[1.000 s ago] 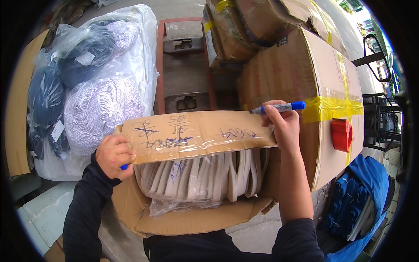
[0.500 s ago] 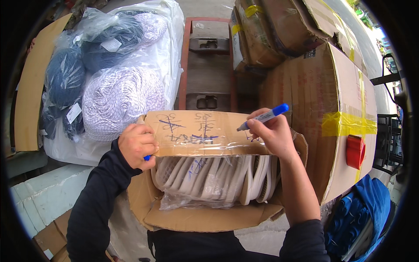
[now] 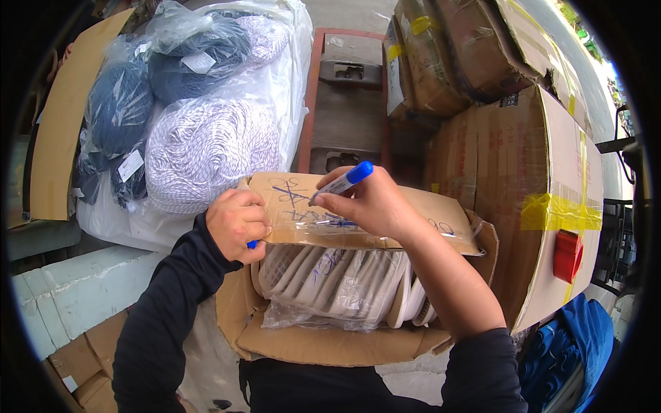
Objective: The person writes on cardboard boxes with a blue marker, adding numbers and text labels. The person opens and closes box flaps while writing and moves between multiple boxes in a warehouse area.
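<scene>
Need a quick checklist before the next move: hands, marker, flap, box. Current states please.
1. Marker secure in the right hand: ok, held between thumb and fingers, blue end up.
2. Marker tip touching the flap: cannot tell; it is down close to the surface.
3. Left hand on the flap: ok, at its left end.
4. Blue piece kept in the left hand: ok, poking out below the fingers.
5. Box closed: not ok, pale contents show below the flap.

soft daylight overexposes the far upper right; fisheye distortion bends edges.
</scene>
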{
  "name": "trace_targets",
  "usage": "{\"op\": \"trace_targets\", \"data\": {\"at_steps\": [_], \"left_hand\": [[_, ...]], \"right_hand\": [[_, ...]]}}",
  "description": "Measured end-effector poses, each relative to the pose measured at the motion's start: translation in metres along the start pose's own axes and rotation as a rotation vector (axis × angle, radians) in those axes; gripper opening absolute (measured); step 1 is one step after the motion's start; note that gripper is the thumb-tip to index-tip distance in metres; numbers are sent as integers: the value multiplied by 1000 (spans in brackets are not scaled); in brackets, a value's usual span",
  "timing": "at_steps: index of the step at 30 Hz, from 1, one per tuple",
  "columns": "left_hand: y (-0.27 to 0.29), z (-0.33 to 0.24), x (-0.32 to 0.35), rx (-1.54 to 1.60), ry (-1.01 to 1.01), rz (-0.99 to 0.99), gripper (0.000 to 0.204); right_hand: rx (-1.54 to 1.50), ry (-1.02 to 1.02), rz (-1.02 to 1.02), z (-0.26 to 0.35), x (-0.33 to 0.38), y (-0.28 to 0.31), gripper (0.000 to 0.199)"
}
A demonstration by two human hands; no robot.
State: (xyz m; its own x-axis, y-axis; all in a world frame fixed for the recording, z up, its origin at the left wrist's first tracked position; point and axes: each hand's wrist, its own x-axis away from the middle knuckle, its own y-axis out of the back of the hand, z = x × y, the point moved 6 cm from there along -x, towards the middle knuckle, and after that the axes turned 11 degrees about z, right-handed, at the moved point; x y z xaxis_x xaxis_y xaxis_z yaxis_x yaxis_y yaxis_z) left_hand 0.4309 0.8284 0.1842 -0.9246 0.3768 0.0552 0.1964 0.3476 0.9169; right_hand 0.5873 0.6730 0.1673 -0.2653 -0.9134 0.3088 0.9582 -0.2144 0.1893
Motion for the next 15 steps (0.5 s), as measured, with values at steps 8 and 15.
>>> {"op": "trace_targets", "data": {"at_steps": [8,15], "left_hand": [[1,-2,0,-30,18,-15,18],[0,-3,-2,-14,2,3,17]], "right_hand": [[178,-244,-23,-25,-6,45,28],[411,-429,-37,-51,-27,40,25]]}}
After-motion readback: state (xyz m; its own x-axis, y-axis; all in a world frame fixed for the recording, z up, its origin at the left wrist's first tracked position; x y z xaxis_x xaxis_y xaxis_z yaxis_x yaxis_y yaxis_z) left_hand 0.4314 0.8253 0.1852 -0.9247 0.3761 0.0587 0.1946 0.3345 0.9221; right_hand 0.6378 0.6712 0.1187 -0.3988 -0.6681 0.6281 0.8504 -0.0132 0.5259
